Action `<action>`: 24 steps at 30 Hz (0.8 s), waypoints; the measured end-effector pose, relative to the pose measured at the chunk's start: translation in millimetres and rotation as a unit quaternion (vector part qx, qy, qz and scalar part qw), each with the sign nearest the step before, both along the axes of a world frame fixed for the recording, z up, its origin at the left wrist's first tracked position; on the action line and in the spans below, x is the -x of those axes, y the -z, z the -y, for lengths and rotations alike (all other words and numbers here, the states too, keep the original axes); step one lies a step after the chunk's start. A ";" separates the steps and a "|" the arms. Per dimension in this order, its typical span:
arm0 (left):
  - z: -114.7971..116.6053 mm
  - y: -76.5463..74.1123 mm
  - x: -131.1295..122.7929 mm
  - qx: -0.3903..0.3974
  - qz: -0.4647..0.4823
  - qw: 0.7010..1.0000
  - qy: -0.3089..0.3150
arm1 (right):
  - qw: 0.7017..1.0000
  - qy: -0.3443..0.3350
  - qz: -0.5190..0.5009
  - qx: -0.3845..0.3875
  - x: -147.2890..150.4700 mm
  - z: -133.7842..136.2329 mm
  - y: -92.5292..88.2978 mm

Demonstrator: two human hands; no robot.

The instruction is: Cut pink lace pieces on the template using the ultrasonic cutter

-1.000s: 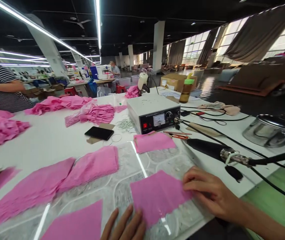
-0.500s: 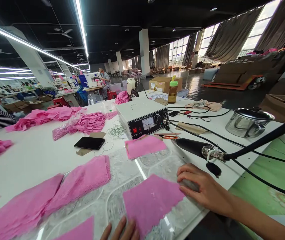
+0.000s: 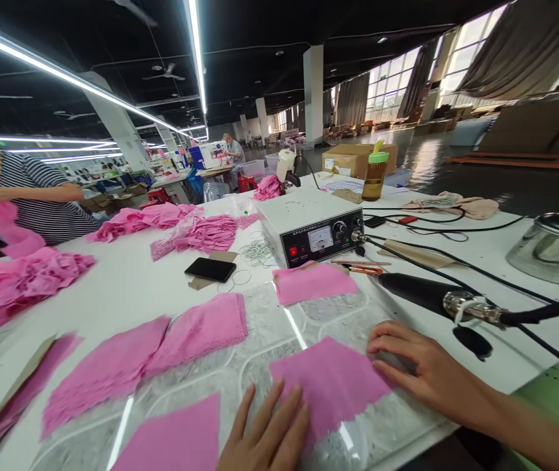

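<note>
A pink fabric piece [image 3: 331, 379] with one scalloped edge lies flat on a clear sheet [image 3: 259, 307] over the white table. Its left part is under my left hand [image 3: 269, 428], fingers spread out and flat. My right hand [image 3: 419, 363] is at its right corner, thumb and fingertips closed together on the edge. Another pink piece [image 3: 176, 435] lies to the left of my left hand. Behind it are two stacks of pink pieces [image 3: 201, 333], and a smaller pink stack [image 3: 314, 282] sits in front of the control box [image 3: 316, 226].
A black handheld tool [image 3: 411, 291] on a cable lies beyond my right hand, with orange-handled snips [image 3: 365, 269] near its tip. A phone [image 3: 210, 269], a bottle [image 3: 374, 173] and a glass pot [image 3: 554, 252] stand around. At left, a person in a striped top [image 3: 38, 196] handles pink fabric.
The view has swung left, so things sit farther right and the person at left shows more. My left hand has come further onto the pink piece. My right hand stays at its corner.
</note>
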State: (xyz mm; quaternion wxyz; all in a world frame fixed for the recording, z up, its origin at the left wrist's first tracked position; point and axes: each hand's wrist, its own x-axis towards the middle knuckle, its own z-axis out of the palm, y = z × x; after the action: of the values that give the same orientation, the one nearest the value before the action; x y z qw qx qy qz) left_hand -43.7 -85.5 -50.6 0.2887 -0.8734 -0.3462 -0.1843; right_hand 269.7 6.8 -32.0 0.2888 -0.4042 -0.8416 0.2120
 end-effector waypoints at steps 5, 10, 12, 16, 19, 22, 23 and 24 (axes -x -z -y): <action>-12.0 -9.8 -6.2 0.007 -0.009 0.999 -0.037 | 1.000 -0.021 -0.011 0.000 1.9 -5.0 3.5; -8.6 -1.4 -5.3 -0.005 -0.001 0.998 -0.068 | 0.999 -0.025 -0.029 -0.006 0.8 -6.0 8.2; -7.0 -0.5 -4.1 -0.006 -0.002 0.997 -0.071 | 0.999 -0.028 -0.025 -0.011 1.1 -6.4 8.6; -4.3 -3.7 -0.5 0.003 -0.040 0.996 -0.081 | 0.999 -0.029 -0.011 -0.027 4.2 -7.0 5.5; -3.9 -5.7 3.3 0.004 -0.057 0.995 -0.083 | 0.999 -0.024 -0.018 -0.028 5.7 -6.4 3.6; -5.5 -3.2 6.2 -0.003 -0.057 0.995 -0.077 | 0.999 -0.008 -0.048 -0.002 0.6 -3.9 7.2; -6.1 -0.9 6.4 -0.004 -0.055 0.996 -0.072 | 0.998 0.000 -0.062 0.003 -3.0 -2.4 9.4; -6.7 2.4 6.2 -0.004 -0.050 0.996 -0.067 | 0.997 0.007 -0.075 0.004 -7.2 -0.6 11.7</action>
State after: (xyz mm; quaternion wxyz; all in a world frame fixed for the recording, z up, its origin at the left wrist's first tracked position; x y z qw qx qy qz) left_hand -49.9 -78.8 -53.0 0.3212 -0.8552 -0.3881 -0.1218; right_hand 276.9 7.4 -43.7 0.3505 -0.3939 -0.8142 0.2431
